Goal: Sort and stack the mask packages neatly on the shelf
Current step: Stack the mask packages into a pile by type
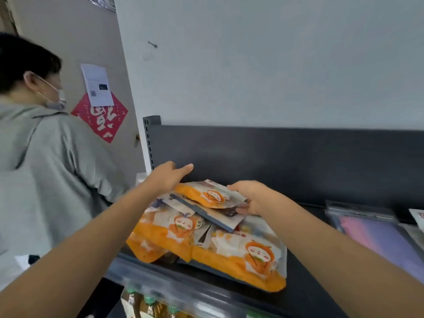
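Dark shelf point(305, 302) against a white wall, and I had the mask packs point(206, 239) heaped on it. My left grip point(168, 177) was open, fingers straight, touching the top pack point(212, 195) at its left end; my right grip point(251, 198) pinched its right edge. A grey-clad person point(46, 168) stood at left.

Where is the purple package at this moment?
Head view: the purple package lies at the far right of the dark shelf, right of the orange mask packages.
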Demonstrator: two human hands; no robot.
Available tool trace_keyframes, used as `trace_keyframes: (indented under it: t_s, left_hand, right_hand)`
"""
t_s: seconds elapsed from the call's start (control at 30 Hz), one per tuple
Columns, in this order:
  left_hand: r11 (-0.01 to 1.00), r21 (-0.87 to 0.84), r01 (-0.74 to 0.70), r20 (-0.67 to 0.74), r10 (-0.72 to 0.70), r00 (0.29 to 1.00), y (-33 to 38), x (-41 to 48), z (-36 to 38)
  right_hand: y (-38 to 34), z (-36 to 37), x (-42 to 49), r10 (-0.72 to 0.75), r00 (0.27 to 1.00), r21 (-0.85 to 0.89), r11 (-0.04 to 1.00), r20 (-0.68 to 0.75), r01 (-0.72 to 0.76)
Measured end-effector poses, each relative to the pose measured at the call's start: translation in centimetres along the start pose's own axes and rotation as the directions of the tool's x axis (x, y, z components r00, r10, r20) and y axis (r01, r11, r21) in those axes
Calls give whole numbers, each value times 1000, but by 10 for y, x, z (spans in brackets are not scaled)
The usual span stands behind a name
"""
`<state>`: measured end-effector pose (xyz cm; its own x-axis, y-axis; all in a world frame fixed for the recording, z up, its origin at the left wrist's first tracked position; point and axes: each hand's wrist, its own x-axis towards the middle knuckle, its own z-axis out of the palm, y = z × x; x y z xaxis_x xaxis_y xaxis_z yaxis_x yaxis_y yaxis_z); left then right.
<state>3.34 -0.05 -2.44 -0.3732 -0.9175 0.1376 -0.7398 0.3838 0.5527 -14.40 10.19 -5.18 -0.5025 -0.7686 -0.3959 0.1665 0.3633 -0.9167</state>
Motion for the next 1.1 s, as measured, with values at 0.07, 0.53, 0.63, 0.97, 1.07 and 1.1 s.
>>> trace_keyframes:
  t_s: [0.07,0.53,0.63,0.97,1.07,1.1]
  left_hand:
    - [1000,-24,-8,45,9,999,3,19,5]
    - [986,-105,-132,415,164,895,1,51,31]
    - [953,-188,-236,424,295,856,17,35,20]
    - [809,-453,-374,520,581,626,103,-59,22]
    - [789,-516,-333,550,604,577,132,-91,41]
    - [783,-534,-318,557,609,564,143,-103,48]
  right_hand:
    - [0,2,9,45,997,37,998,-59,-43]
    - [16,37,-20,-37,943,253,959,-330,127]
    - [22,29,-39,-107,877,171,963,-468,209]
    - [44,-56,-145,-164,581,57,938,-797,343]
    - [59,-102,-173,-131,557,79,939,-820,336]
    - [64,-115,-184,-132,560,79,938,-818,337]
